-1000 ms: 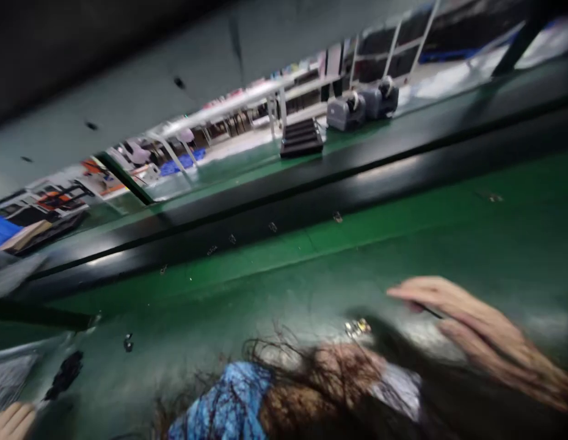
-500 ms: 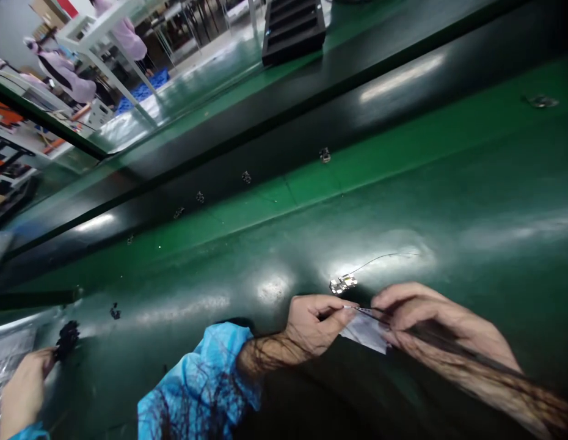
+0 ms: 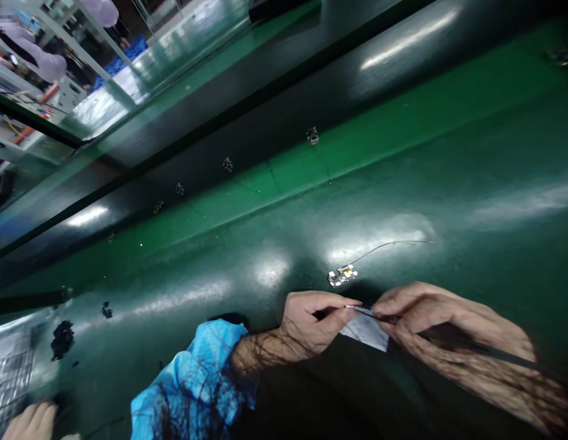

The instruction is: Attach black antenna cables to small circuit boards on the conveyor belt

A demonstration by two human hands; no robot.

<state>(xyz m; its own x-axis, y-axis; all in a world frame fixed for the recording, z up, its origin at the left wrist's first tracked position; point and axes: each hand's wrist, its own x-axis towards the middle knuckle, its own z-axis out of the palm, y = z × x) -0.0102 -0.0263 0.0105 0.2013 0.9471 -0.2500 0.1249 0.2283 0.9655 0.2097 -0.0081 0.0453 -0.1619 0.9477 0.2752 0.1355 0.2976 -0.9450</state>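
One white slip (image 3: pixel 367 332), seemingly unreadable, is in the left hand (image 3: pixel 309 321).

The left sleeve (image 3: pixel 187 385) is bright blue, thin and crinkled, puffing loosely and ending short of the wrist in an uneven edge. Fine dark strands (image 3: pixel 211 397), like hair, streak across it. Left hand (image 3: pixel 309 321) and right hand (image 3: pixel 467 321) are bare, as is the visible right forearm (image 3: pixel 499 382).
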